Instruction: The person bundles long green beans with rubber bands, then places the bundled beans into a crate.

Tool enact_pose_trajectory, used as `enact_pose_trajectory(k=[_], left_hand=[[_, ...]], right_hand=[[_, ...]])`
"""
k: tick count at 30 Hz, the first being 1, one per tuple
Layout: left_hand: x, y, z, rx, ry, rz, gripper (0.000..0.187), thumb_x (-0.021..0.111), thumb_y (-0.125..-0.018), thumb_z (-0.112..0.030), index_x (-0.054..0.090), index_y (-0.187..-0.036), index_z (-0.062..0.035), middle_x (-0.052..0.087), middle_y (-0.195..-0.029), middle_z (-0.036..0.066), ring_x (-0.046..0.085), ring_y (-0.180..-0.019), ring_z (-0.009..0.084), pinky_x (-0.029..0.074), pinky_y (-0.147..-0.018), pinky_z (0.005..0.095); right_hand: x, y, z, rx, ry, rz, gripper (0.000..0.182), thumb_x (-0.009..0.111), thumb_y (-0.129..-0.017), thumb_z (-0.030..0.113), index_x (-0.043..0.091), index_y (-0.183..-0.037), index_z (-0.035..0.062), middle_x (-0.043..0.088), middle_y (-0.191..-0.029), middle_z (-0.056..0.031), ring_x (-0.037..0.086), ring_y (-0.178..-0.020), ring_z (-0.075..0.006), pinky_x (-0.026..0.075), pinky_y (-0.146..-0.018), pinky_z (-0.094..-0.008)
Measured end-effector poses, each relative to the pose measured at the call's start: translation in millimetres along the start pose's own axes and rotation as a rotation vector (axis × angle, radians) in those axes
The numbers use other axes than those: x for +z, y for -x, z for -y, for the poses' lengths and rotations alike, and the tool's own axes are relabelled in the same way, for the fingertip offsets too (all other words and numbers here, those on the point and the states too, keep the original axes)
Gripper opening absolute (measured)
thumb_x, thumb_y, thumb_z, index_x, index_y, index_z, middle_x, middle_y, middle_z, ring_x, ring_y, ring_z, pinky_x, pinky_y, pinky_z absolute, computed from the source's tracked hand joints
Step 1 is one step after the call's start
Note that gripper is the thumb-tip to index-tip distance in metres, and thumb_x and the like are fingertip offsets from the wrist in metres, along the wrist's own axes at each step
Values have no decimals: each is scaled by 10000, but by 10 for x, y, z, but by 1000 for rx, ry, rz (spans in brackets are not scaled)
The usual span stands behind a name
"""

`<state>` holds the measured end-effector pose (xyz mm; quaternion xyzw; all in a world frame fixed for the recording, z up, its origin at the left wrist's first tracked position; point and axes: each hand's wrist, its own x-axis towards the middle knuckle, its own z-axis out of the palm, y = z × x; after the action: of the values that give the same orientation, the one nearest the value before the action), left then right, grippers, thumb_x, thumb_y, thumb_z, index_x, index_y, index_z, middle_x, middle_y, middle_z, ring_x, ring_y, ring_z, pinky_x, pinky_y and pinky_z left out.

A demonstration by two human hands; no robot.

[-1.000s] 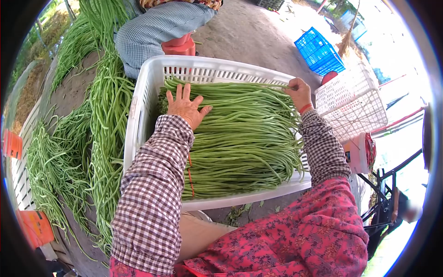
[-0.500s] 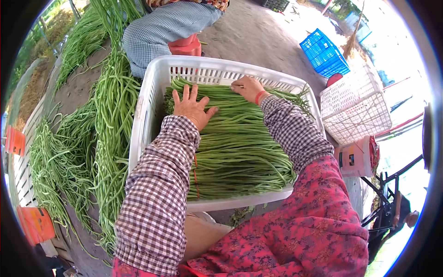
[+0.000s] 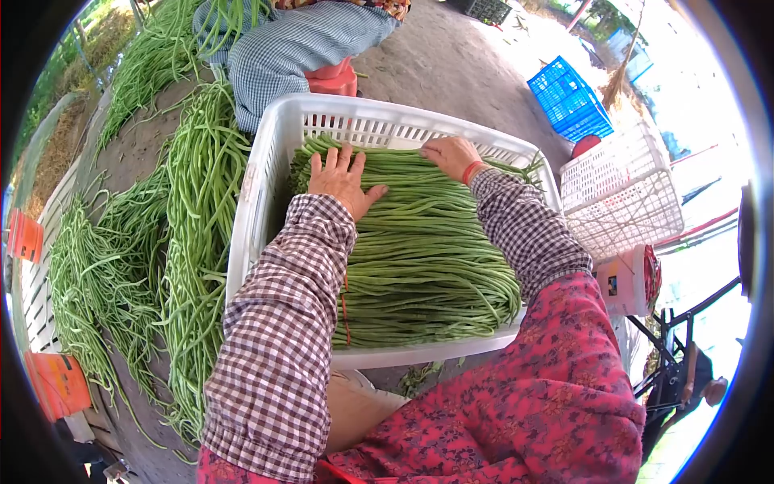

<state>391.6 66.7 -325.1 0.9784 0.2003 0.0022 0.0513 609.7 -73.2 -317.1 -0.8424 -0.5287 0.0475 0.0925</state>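
Long green beans point(image 3: 427, 258) lie side by side in a white slatted crate point(image 3: 266, 161). A red band crosses them near the crate's left side. My left hand point(image 3: 340, 184) rests on the beans at the upper left, its fingers spread. Toward the crate's far wall, my right hand point(image 3: 456, 156) has its fingers pinched together at the top of the beans. What those fingers hold, if anything, is too small to make out.
Piles of loose beans point(image 3: 201, 194) lie left of the crate. Another person's leg point(image 3: 298, 56) is beyond it, beside a red stool point(image 3: 334, 78). A blue crate point(image 3: 569, 98), a white crate point(image 3: 621, 189) and a bucket point(image 3: 625, 282) stand right. Orange containers point(image 3: 60, 385) are left.
My right hand has shifted slightly right along the far edge of the beans. My left hand stays spread on them. The whole view has shifted a little.
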Motion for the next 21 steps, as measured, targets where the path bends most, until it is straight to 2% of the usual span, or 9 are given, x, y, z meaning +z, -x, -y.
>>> enact_pose_trajectory(k=[6,8,10,14,17,18,19,20,21], left_hand=[[58,4,7,-16,-1,0,714,299,-910,-607,276,-1428,-116,227,-1477,122,196,-1359,278,124,-1122,477],[53,-6,11,-28,-2,13,719,288,-910,-611,268,-1431,-117,222,-1480,117,181,-1367,276,115,-1125,480],[16,-18,3,-27,-8,46,725,279,-909,-616,259,-1435,-119,215,-1483,112,167,-1374,274,108,-1128,482],[-10,-27,-20,-42,3,94,724,274,-902,-627,222,-1450,-158,157,-1514,103,122,-1397,256,81,-1136,468],[87,-38,-3,-31,-133,67,713,280,-907,-617,224,-1446,-155,171,-1507,112,136,-1394,253,87,-1138,465],[404,-117,90,-16,-243,17,719,291,-903,-620,228,-1443,-151,186,-1501,121,143,-1392,254,92,-1136,469],[345,-125,93,-5,-183,15,729,308,-892,-626,246,-1436,-146,211,-1490,125,153,-1388,261,100,-1130,481],[287,-130,95,5,-122,13,738,324,-882,-633,263,-1429,-141,236,-1478,128,164,-1385,268,108,-1124,493],[228,-133,97,16,-61,13,748,341,-872,-639,281,-1422,-136,262,-1467,132,174,-1381,275,115,-1118,505]], right_hand=[[-42,201,-1246,200,-139,-260,318,496,-881,365,665,-965,108,657,-888,-142,611,-849,-344,461,-768,-432],[-568,324,-1114,459,50,-513,291,516,-874,331,662,-964,96,655,-852,-154,618,-817,-353,471,-734,-428],[-1059,306,-522,403,73,-649,258,526,-870,303,660,-956,100,654,-861,-165,621,-825,-342,477,-716,-410],[-1471,206,1071,-371,-233,-1015,111,580,-841,134,636,-881,48,637,-796,-92,610,-713,-262,488,-661,-341],[-1312,13,2141,-903,-121,-1299,83,663,-703,167,629,-775,146,554,-700,-8,540,-644,-188,436,-560,-335],[-1069,-19,2511,-928,-189,-1365,110,662,-689,185,636,-797,185,558,-727,22,547,-706,-161,440,-593,-337],[-898,25,2790,-1027,-356,-1197,127,668,-685,208,635,-808,200,557,-717,46,546,-742,-147,446,-625,-337],[-701,85,2976,-1117,-377,-813,195,686,-694,248,640,-880,210,586,-825,16,549,-845,-171,443,-732,-351],[-542,183,3093,-1162,-421,-730,277,699,-692,269,623,-942,173,575,-901,-15,535,-915,-202,428,-783,-360]])
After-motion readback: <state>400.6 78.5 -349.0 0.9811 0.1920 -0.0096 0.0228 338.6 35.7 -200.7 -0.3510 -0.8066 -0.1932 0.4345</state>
